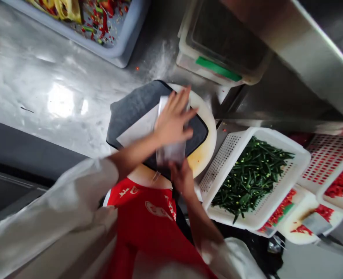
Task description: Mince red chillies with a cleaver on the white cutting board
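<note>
- Left hand (pixel 173 120) is spread open on flat shiny piece (pixel 173 153).
- Right hand (pixel 183 178) half curled; its hold I cannot tell.
- Beneath: dark cloth (pixel 138 104), round board (pixel 208 116), steel counter (pixel 28 83).

Red apron (pixel 150 232) w/ white chars (pixel 128 191) & logo (pixel 159 209), can't read.

A kitchen where food is prepared in large quantity can be recognised. A round cutting board (pixel 209 131) is placed by a counter (pixel 81 77) of shining steel, and on this board a broad blade (pixel 173 153) is seen. To the right of the board, many cut green vegetables (pixel 252 174) are kept in a white basket (pixel 303 153); farther right, cut red ones (pixel 342 180) are held in another basket (pixel 328 155). Beyond the board, to its left, chopped pieces are contained in a bluish tray (pixel 87 44).
</note>
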The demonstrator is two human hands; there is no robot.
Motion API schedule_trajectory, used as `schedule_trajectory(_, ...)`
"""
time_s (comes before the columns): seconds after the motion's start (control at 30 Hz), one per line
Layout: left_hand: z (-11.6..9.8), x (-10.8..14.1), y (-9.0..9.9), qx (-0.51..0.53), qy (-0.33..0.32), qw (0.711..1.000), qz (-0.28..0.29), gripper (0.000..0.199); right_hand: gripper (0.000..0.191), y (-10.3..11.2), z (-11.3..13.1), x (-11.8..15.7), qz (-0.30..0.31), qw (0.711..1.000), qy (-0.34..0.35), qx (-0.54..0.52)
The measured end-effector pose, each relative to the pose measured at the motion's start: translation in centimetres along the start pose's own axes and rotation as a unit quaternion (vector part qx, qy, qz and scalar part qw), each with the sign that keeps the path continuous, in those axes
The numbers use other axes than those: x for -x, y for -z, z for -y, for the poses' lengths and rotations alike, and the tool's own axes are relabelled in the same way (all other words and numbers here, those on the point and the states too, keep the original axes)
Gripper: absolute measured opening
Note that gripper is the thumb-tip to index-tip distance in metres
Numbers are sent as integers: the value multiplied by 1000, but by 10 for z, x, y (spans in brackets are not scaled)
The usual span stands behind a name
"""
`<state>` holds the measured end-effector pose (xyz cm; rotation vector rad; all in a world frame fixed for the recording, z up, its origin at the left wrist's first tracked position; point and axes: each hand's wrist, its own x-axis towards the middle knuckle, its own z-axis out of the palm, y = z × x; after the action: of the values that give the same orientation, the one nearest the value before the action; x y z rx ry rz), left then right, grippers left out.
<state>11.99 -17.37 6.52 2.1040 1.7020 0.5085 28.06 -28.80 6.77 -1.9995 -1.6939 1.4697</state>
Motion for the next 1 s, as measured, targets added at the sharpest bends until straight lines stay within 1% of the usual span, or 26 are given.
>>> schedule_trajectory(0.03, -4, 4, 0, 17, 8, 999, 28, 59, 26, 1, -3, 4, 6, 1000, -22, 8)
schedule_trajectory(0.07, -6, 4, 0, 24, 18, 999, 38, 52, 25, 3, -4, 5, 17, 999, -32, 17)
schedule_trajectory(0.1, -6, 0, 0, 16, 27, 999, 24, 50, 26, 6, -2, 2, 10, 999, -28, 23)
schedule_trajectory(0.13, -4, -7, 0, 7, 16, 1000, -1, 52, 27, 9, 0, -4, -8, 1000, -13, 27)
schedule_trajectory(0.17, -1, -15, 0, -1, 1, 1000, -20, 58, 30, 10, 3, -10, -37, 998, 21, 36)
schedule_trajectory(0.23, 3, -19, -1, -6, -17, 999, -47, 67, 31, 9, 4, -14, -48, 997, 53, 32)
schedule_trajectory(0.27, 2, -13, -2, -12, -24, 999, -42, 68, 30, 8, 2, -10, -44, 998, 40, 34)
schedule_trajectory(0.3, -1, -5, -3, -10, -16, 999, -41, 65, 29, 6, -1, -3, -23, 999, 7, 36)
schedule_trajectory(0.37, -7, 9, -5, 12, 5, 1000, 7, 53, 28, 3, -6, 7, 3, 997, -61, 54)
schedule_trajectory(0.4, -6, 8, -5, 24, 5, 1000, 2, 47, 29, 2, -6, 6, 15, 995, -74, 69)
schedule_trajectory(0.43, -3, 2, -5, 23, 4, 1000, -9, 47, 30, 3, -4, 1, 12, 996, -66, 67)
schedule_trajectory(0.47, 1, -8, -5, 14, 4, 1000, -25, 48, 33, 3, 0, -6, -7, 997, -39, 61)
schedule_trajectory(0.5, 5, -18, -4, 3, -11, 1000, -29, 50, 36, 4, 5, -13, -34, 998, 4, 52)
schedule_trajectory(0.53, 7, -25, -5, -7, -21, 999, -31, 53, 38, 4, 8, -17, -33, 999, 18, 34)
schedule_trajectory(0.57, 8, -27, -6, -18, -32, 998, -45, 57, 38, 3, 9, -17, -25, 999, 17, 17)
schedule_trajectory(0.6, 6, -22, -8, -18, -54, 997, -55, 59, 37, 1, 8, -13, -21, 1000, -3, 11)
schedule_trajectory(0.63, 3, -13, -10, -8, -60, 997, -54, 58, 35, -1, 5, -6, -6, 1000, -25, 12)
schedule_trajectory(0.7, -1, 5, -14, 20, -10, 999, -37, 48, 29, -4, -1, 6, 18, 996, -78, 40)
schedule_trajectory(0.73, -1, 6, -14, 27, 0, 999, -38, 43, 27, -3, -1, 7, 26, 993, -95, 65)
schedule_trajectory(0.77, 1, 2, -13, 19, 2, 999, -47, 43, 28, -2, 0, 3, 29, 993, -84, 82)
schedule_trajectory(0.83, 9, -16, -10, -11, -18, 999, -40, 53, 34, 0, 6, -11, -25, 997, 26, 64)
schedule_trajectory(0.87, 12, -22, -9, -17, -29, 999, -28, 60, 35, 0, 9, -15, -26, 998, 48, 43)
schedule_trajectory(0.9, 12, -23, -10, -19, -40, 998, -37, 64, 36, -1, 9, -16, -20, 998, 49, 30)
schedule_trajectory(0.93, 11, -19, -11, -15, -60, 997, -48, 66, 36, -3, 7, -12, -15, 999, 23, 35)
schedule_trajectory(0.97, 7, -10, -12, -7, -59, 997, -45, 64, 33, -6, 4, -5, 3, 998, -20, 56)
schedule_trajectory(1.0, 4, -1, -14, 7, -38, 999, -36, 58, 28, -8, 0, 2, 23, 995, -54, 79)
